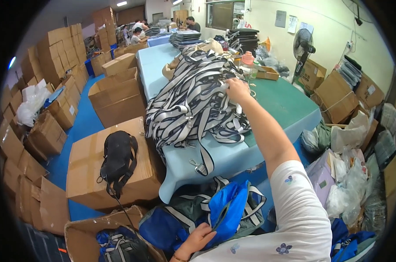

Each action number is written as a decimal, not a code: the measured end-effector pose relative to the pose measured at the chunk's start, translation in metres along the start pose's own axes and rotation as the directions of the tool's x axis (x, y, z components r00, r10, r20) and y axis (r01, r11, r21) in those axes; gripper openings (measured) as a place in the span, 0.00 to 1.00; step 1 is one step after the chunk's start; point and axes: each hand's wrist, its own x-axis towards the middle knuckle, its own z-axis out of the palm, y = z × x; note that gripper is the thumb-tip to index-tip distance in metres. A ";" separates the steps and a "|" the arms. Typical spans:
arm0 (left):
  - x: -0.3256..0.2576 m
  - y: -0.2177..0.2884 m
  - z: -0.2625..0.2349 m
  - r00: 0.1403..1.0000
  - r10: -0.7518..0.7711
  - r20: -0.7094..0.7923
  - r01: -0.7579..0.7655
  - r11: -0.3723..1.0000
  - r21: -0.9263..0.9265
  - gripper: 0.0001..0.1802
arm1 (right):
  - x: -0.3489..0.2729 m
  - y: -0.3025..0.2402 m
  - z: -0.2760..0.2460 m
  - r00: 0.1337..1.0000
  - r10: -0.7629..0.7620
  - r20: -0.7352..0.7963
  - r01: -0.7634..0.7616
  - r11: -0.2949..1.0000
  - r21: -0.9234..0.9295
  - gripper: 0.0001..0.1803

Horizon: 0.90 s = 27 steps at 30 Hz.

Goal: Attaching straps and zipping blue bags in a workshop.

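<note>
A bright blue fabric bag with a dark zipped opening [236,209] stands at the person's front, over dark green and blue bags with white straps [169,227]. The left hand [199,238] has its fingers bent together and closed on the blue bag's near edge. The right arm stretches forward, and the right hand [238,90] touches the right side of a heaped pile of white-and-black webbing straps with metal clips [193,94]; its fingers are bent, but whether they grip a strap I cannot tell. The pile lies on a table covered in light blue and green [279,98]. Left of the table, a black fabric pouch with a strap [118,153] rests on a brown cardboard box [84,163].
</note>
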 end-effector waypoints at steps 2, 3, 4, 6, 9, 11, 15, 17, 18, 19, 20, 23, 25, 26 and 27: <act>-0.006 -0.001 0.001 0.999 -0.035 -0.005 0.035 0.999 -0.011 0.11 | -0.002 -0.001 0.009 0.993 0.097 0.059 -0.101 0.993 0.063 0.24; -0.007 -0.002 0.000 0.997 -0.077 0.010 0.078 0.997 -0.013 0.11 | 0.001 0.001 0.011 0.985 0.147 0.095 -0.154 0.986 0.068 0.24; -0.008 -0.003 -0.001 0.991 -0.135 0.026 0.135 0.991 -0.007 0.10 | 0.006 0.002 0.013 0.983 0.186 0.008 -0.186 0.977 0.104 0.23; -0.007 -0.005 -0.006 0.983 -0.177 0.047 0.178 0.984 -0.021 0.11 | 0.019 0.007 0.013 0.962 0.212 -0.174 -0.173 0.962 0.212 0.20; 0.000 -0.006 -0.015 0.967 -0.238 0.094 0.243 0.969 -0.040 0.12 | 0.046 0.017 0.015 0.968 0.237 -0.086 -0.223 0.963 0.152 0.21; 0.006 -0.005 -0.020 0.965 -0.244 0.097 0.250 0.967 -0.058 0.13 | 0.063 0.021 0.020 0.959 0.275 -0.061 -0.259 0.946 0.195 0.23; 0.015 0.001 -0.024 0.985 -0.168 0.042 0.168 0.986 -0.009 0.10 | 0.081 0.025 0.026 0.980 0.173 0.101 -0.182 0.979 0.090 0.34; 0.020 0.004 -0.024 0.987 -0.162 -0.019 0.161 0.986 -0.052 0.10 | 0.084 0.028 0.024 0.985 0.126 0.120 -0.130 0.991 0.028 0.33; 0.022 0.005 -0.024 0.986 -0.166 -0.018 0.165 0.985 -0.055 0.10 | 0.084 0.031 0.021 0.991 0.084 0.101 -0.085 0.996 0.003 0.31; 0.024 0.006 -0.024 0.982 -0.188 -0.015 0.187 0.980 -0.074 0.10 | 0.084 0.034 0.018 0.993 0.045 0.112 -0.042 0.999 -0.033 0.31; 0.025 0.007 -0.024 0.978 -0.210 -0.011 0.208 0.974 -0.093 0.10 | 0.084 0.037 0.014 0.994 0.000 0.107 0.007 0.998 -0.067 0.31; 0.025 0.008 -0.022 0.977 -0.208 -0.035 0.205 0.976 -0.075 0.10 | 0.082 0.045 0.003 0.991 -0.092 0.099 0.098 0.993 -0.060 0.24; 0.024 0.006 -0.022 0.980 -0.199 -0.020 0.198 0.978 -0.065 0.10 | 0.078 0.049 -0.001 0.985 -0.167 0.042 0.170 0.982 -0.080 0.17; 0.023 0.004 -0.022 0.981 -0.195 -0.007 0.194 0.979 -0.056 0.10 | 0.075 0.050 -0.003 0.988 -0.150 0.024 0.152 0.983 -0.099 0.17; 0.022 0.002 -0.023 0.981 -0.195 -0.007 0.194 0.980 -0.054 0.10 | 0.071 0.050 -0.004 0.987 -0.157 0.013 0.158 0.986 -0.062 0.17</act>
